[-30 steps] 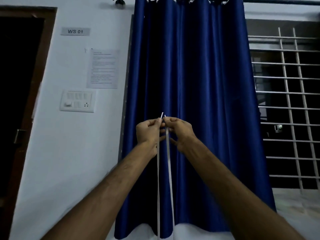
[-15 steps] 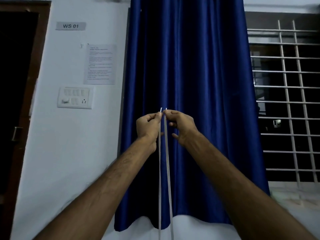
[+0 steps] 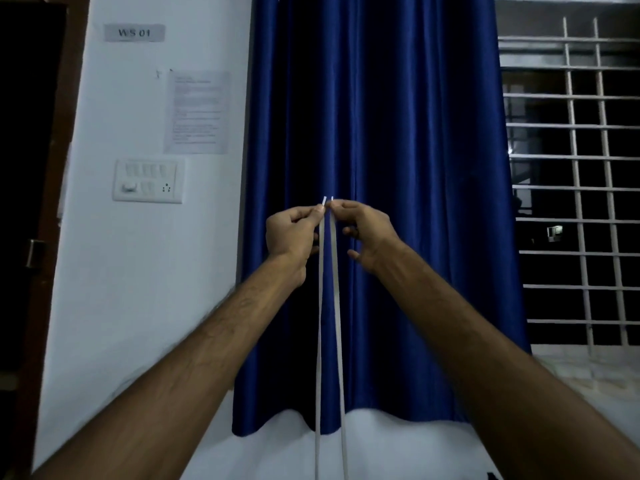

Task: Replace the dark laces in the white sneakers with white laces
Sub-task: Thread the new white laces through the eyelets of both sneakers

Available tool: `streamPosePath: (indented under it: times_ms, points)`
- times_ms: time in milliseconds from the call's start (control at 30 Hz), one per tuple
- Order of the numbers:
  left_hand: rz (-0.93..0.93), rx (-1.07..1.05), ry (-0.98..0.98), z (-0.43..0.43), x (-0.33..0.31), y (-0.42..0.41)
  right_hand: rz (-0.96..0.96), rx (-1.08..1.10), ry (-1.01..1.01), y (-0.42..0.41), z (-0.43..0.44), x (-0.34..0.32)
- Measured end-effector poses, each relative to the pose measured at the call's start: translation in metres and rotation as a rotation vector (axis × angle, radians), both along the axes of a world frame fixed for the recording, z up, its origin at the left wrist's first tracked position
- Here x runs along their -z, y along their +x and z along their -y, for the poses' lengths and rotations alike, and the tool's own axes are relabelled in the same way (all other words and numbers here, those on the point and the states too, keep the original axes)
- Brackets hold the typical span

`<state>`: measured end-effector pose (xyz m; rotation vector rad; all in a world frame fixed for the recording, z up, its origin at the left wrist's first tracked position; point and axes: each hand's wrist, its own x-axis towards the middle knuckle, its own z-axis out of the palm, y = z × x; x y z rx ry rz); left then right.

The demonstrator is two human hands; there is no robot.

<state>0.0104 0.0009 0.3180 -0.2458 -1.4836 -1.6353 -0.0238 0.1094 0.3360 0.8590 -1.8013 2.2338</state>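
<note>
A white lace hangs in two flat strands from my raised hands down past the bottom edge of the view. My left hand pinches one strand just below its tip. My right hand pinches the other strand the same way, with its lower fingers spread. The two tips stand side by side, level with each other, above my fingers. Both arms are stretched forward at chest height. The sneakers are out of view, and so are the dark laces.
A dark blue curtain hangs straight ahead behind the lace. To its left are a pale wall, a switch panel and a paper notice. A barred window is at the right, a dark doorway at far left.
The view has tilted down a little, so the curtain rod has left the top. The two lace tips have come level and slightly apart. My hands still hold the strands.
</note>
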Motion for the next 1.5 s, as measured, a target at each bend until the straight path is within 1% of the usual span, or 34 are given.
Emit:
streamPosePath:
  times_ms: [133,200,267,300,333,400,433,467,500,533,567,633,667,700,767,833,900,1033,1100,1133,1167,1233,1300,1367,1400,1433,1500]
  points:
    - [0.039,-0.002,0.011,0.010,0.016,0.009,0.007,-0.009,0.022,-0.003,-0.006,0.008]
    - [0.075,-0.001,0.034,0.019,0.037,0.015,0.002,-0.018,0.050,-0.009,-0.014,0.023]
    - [0.152,-0.025,0.055,0.030,0.073,0.019,0.000,0.007,0.124,-0.014,-0.026,0.054]
    - [0.188,-0.034,0.063,0.037,0.092,0.022,-0.024,0.034,0.198,-0.017,-0.032,0.071]
    - [0.235,-0.033,0.076,0.041,0.118,0.021,-0.049,0.080,0.319,-0.024,-0.039,0.096]
    - [0.345,-0.063,0.071,0.049,0.173,0.017,-0.084,0.178,0.651,-0.040,-0.052,0.151]
    - [0.407,-0.094,0.064,0.049,0.203,0.015,-0.061,0.215,0.814,-0.048,-0.059,0.182]
    - [0.471,-0.122,0.058,0.049,0.233,0.013,-0.009,0.242,0.936,-0.056,-0.067,0.216]
    - [0.537,-0.140,0.053,0.047,0.266,0.011,0.067,0.248,1.000,-0.062,-0.075,0.249]
    - [0.601,-0.148,0.042,0.044,0.299,0.010,0.150,0.234,1.009,-0.067,-0.082,0.283]
    - [0.665,-0.152,0.029,0.041,0.329,0.010,0.228,0.206,0.979,-0.071,-0.087,0.314]
    - [0.775,-0.146,-0.001,0.034,0.383,0.013,0.400,0.107,0.818,-0.075,-0.090,0.365]
    - [0.826,-0.137,-0.011,0.030,0.405,0.016,0.464,0.059,0.721,-0.075,-0.087,0.384]
    - [0.874,-0.110,-0.022,0.025,0.422,0.020,0.483,0.042,0.653,-0.074,-0.085,0.398]
    - [0.904,-0.068,-0.095,0.017,0.446,0.029,0.411,0.091,0.600,-0.076,-0.083,0.409]
    - [0.914,-0.003,-0.129,0.008,0.454,0.037,0.292,0.243,0.570,-0.087,-0.091,0.398]
    - [0.911,0.036,-0.160,0.002,0.457,0.041,0.187,0.396,0.486,-0.101,-0.105,0.368]
    - [0.957,0.056,-0.265,-0.009,0.452,0.047,-0.018,0.607,0.174,-0.112,-0.140,0.285]
    - [0.987,0.015,-0.331,-0.012,0.454,0.047,-0.118,0.662,0.108,-0.111,-0.149,0.260]
    - [0.999,-0.010,-0.357,-0.014,0.455,0.047,-0.145,0.636,0.156,-0.112,-0.148,0.258]
    - [1.010,-0.032,-0.363,-0.017,0.455,0.047,-0.156,0.598,0.282,-0.115,-0.143,0.265]
    - [1.038,-0.071,-0.339,-0.021,0.455,0.047,-0.175,0.499,0.657,-0.120,-0.127,0.299]
    - [1.051,-0.088,-0.318,-0.022,0.456,0.046,-0.108,0.438,1.022,-0.127,-0.117,0.351]
    - [1.048,-0.088,-0.294,-0.023,0.457,0.046,-0.038,0.428,1.326,-0.132,-0.114,0.408]
    - [1.048,-0.087,-0.285,-0.023,0.456,0.046,-0.024,0.418,1.416,-0.134,-0.112,0.432]
    - [1.046,-0.086,-0.280,-0.022,0.456,0.047,-0.002,0.402,1.463,-0.134,-0.111,0.451]
    - [1.046,-0.088,-0.283,-0.021,0.457,0.047,0.062,0.382,1.429,-0.132,-0.105,0.472]
